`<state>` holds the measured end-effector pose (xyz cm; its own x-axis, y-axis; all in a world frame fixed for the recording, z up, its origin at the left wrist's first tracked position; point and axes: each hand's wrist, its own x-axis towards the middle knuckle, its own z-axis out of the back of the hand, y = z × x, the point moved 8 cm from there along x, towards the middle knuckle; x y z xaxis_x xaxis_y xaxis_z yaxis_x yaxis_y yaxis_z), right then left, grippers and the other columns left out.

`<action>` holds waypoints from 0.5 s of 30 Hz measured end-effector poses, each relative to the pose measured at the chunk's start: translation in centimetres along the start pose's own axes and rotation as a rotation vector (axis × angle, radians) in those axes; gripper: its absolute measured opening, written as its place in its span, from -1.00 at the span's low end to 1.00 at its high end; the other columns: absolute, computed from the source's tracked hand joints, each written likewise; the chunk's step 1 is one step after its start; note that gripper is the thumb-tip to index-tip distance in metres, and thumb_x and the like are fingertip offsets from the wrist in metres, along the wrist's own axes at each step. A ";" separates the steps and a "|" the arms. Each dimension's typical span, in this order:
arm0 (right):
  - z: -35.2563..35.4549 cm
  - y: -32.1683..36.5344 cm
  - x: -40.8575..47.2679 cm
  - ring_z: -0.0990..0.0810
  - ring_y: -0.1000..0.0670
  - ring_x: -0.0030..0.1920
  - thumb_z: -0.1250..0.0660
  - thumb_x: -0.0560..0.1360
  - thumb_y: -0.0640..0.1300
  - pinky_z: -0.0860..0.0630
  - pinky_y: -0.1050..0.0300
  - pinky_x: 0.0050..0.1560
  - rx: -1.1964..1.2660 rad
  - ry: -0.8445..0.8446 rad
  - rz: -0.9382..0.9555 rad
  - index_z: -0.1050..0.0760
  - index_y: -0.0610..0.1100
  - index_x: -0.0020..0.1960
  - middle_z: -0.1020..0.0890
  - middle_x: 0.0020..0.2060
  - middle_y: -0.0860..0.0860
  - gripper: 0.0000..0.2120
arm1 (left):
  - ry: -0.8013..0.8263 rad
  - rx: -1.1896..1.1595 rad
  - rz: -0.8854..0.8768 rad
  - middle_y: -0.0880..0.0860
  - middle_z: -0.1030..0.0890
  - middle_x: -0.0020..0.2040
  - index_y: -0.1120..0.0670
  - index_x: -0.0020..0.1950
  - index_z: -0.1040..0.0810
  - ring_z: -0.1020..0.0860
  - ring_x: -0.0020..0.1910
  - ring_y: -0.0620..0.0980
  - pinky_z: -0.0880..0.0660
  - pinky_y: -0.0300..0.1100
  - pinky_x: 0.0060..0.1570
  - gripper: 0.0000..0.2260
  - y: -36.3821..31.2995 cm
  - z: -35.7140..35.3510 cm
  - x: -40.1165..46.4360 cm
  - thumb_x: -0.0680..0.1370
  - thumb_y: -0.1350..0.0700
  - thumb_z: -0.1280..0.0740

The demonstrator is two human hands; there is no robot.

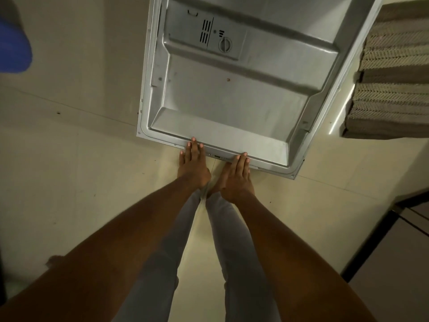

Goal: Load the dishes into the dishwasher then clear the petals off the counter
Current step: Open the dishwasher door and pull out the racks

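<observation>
Both hands reach down to the open silver metal dishwasher door [222,94], which lies flat and low. The left hand [193,165] has straight fingers, close together, and the tips rest on the door's near edge. The right hand [236,176] sits just beside it, fingers straight too, tips touching the same edge. Neither hand holds anything. Past the fingertips, further up the door, sits a round grey knob [225,44] by a dark slotted vent [206,33]. Under the hands is a pale cream tiled floor [81,170]. Far right of the fingers lies a brown striped woven mat [392,73].
</observation>
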<state>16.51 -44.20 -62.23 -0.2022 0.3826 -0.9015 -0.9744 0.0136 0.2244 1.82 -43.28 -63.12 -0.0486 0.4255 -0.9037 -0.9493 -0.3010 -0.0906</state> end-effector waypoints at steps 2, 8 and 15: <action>0.4 -0.1 -0.4 0.37 -0.29 0.60 -0.37 0.54 0.19 0.17 -0.18 0.64 -0.018 0.011 -0.003 0.39 -0.31 0.61 0.40 0.58 -0.29 0.13 | -0.016 -0.001 -0.008 0.19 0.34 0.62 0.15 0.64 0.23 0.30 0.61 0.19 0.21 0.14 0.57 -0.29 0.4 0.1 -0.3 0.65 0.05 -0.15; 3.7 -0.8 -0.4 0.17 -0.23 0.66 -0.19 0.67 0.07 0.05 -0.17 0.62 -0.024 0.096 0.013 0.21 -0.19 0.67 0.19 0.66 -0.20 -0.20 | -0.021 -0.001 -0.031 0.19 0.20 0.65 0.21 0.65 0.15 0.15 0.64 0.14 0.16 0.15 0.59 -0.39 0.1 6.0 -1.1 0.71 0.03 -0.06; 15.7 -1.2 -3.5 -0.18 -0.19 0.60 -0.12 0.71 0.05 -0.13 -0.28 0.56 -0.084 -0.025 -0.008 -0.08 -0.20 0.63 -0.24 0.59 -0.17 -0.40 | -0.156 -0.031 -0.122 0.24 0.01 0.64 0.29 0.62 -0.05 0.00 0.63 0.16 0.07 0.13 0.58 -0.48 -4.2 17.3 -5.1 0.70 0.10 -0.03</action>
<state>19.92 -31.08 -53.57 -0.1925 0.4061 -0.8933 -0.9811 -0.0606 0.1839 0.67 -29.47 -50.90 0.0168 0.5865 -0.8098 -0.9413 -0.2639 -0.2106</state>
